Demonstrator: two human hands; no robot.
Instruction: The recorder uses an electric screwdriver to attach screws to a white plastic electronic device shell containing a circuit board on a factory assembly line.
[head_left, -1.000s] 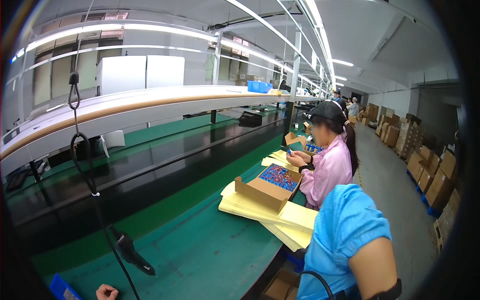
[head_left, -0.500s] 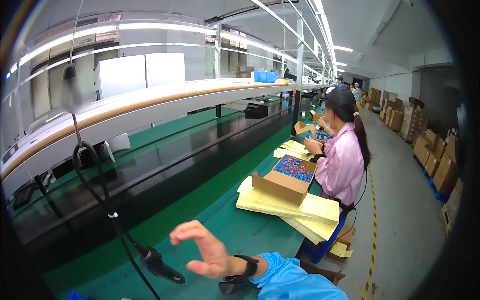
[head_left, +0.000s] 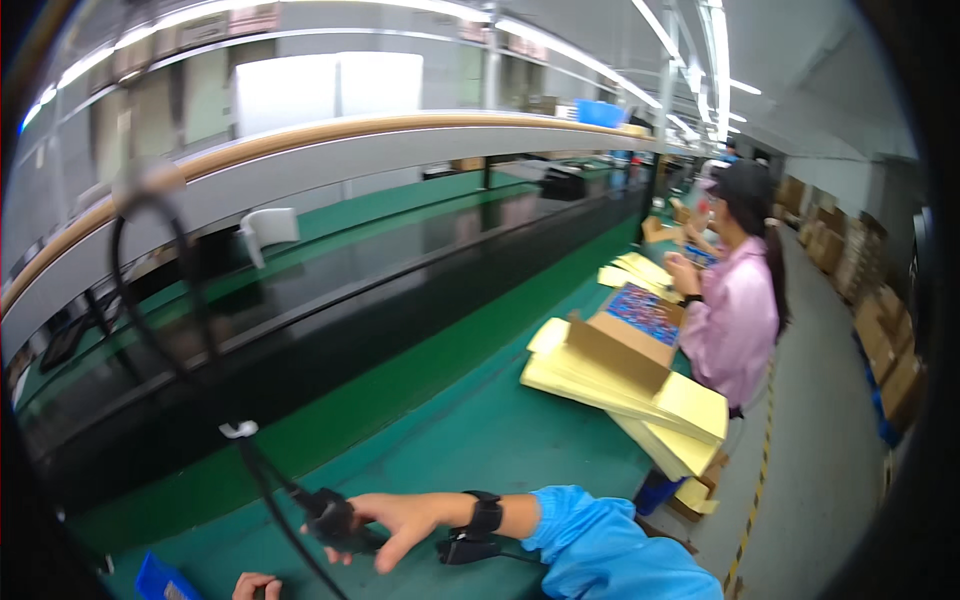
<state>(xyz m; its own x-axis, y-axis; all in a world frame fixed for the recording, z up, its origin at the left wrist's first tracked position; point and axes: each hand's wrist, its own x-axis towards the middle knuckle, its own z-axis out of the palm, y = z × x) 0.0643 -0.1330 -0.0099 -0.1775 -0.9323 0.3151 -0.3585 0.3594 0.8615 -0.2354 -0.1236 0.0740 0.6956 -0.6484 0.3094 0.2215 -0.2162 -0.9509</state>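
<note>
My right hand (head_left: 395, 518), in a blue sleeve and black wrist strap, is at a black corded tool (head_left: 330, 515) that looks like an electric screwdriver. Its fingers curl round the tool from behind, while the thumb stands off on the near side. The tool hangs low over the green bench on a looped black cable with a white tie (head_left: 238, 430). At the lower edge only the curled fingers of my left hand (head_left: 257, 586) show; whatever they hold is out of sight. A blue bin (head_left: 165, 578) stands to the left of them.
Yellow sheets (head_left: 620, 400) and an open carton (head_left: 640, 350) of small blue and red parts lie on the green bench (head_left: 470, 440) to the right. A co-worker in pink (head_left: 735, 300) works beyond. Behind run a black conveyor (head_left: 330, 330) and a raised shelf (head_left: 400, 130).
My right hand has moved down and left from open air to the black tool, its fingers now round it. My left fingers have come into view at the bottom. The view has shifted.
</note>
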